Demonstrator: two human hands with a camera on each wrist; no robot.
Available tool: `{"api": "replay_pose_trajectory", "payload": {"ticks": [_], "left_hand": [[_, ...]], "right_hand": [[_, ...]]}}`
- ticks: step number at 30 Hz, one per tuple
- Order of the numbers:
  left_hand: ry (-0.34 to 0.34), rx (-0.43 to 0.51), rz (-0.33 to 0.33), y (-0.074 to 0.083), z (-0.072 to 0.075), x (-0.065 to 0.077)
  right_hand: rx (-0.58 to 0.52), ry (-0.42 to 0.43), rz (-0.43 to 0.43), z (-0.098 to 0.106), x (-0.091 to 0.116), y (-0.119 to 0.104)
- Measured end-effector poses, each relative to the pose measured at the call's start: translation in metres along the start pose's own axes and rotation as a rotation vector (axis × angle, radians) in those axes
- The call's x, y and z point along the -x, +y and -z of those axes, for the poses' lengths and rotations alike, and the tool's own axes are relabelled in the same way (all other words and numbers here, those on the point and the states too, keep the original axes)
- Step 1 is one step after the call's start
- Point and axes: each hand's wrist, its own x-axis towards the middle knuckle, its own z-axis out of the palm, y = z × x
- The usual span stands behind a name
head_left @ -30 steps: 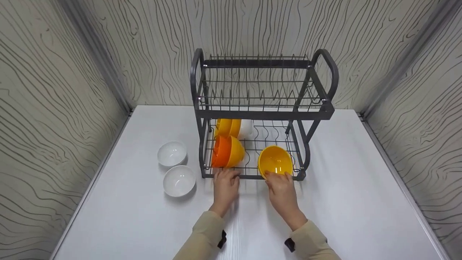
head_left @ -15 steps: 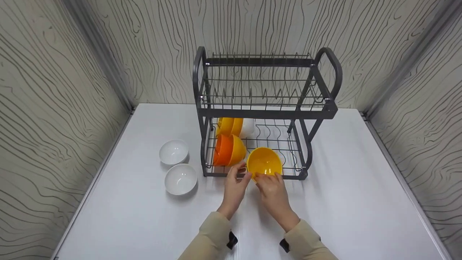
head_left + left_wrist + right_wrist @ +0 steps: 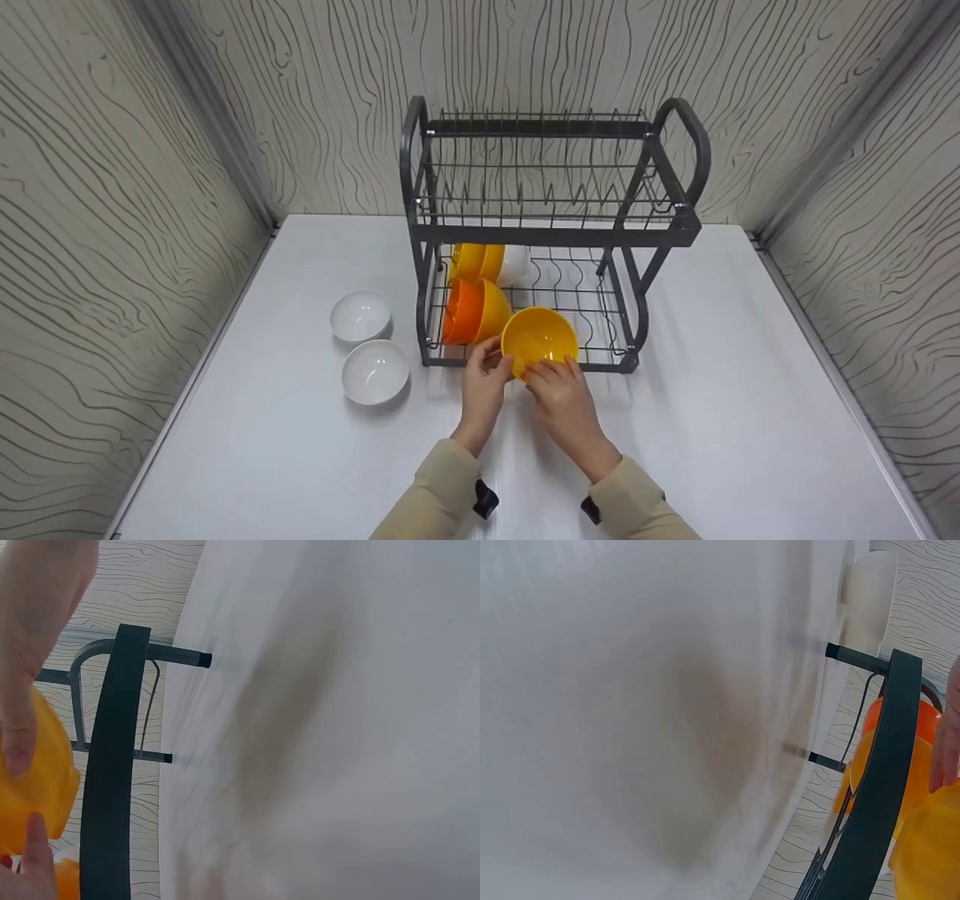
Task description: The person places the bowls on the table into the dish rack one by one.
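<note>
In the head view a yellow bowl (image 3: pixel 538 334) tilts with its opening toward me at the front edge of the dark dish rack's (image 3: pixel 529 364) lower tier. My right hand (image 3: pixel 566 403) holds its near rim, fingers over the edge. On the left rim of the same bowl, my left hand (image 3: pixel 482 391) pinches between thumb and fingers. The left wrist view shows the bowl's outside (image 3: pixel 41 772) between both hands. Just left of it, an orange bowl (image 3: pixel 460 313) and a yellow-orange bowl (image 3: pixel 493 311) stand on edge, nested together.
Behind these, more yellow bowls (image 3: pixel 478 262) and a white bowl (image 3: pixel 515 264) stand on the lower tier. Two white bowls, a far one (image 3: pixel 361 316) and a near one (image 3: pixel 376 373), sit on the white table left of the rack. The upper tier (image 3: pixel 555 235) overhangs the back bowls.
The yellow bowl has moved left along the rack's front, carried by my right hand. My left hand has come from the rack's front bar to the bowl's left rim.
</note>
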Motion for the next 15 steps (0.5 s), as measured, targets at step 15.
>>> {"api": "replay_pose_trajectory", "payload": {"ticks": [15], "left_hand": [[0.026, 0.248, 0.152, -0.0016, 0.0022, -0.0014]], "right_hand": [[-0.257, 0.025, -0.284, 0.0043, -0.0059, -0.0048]]}}
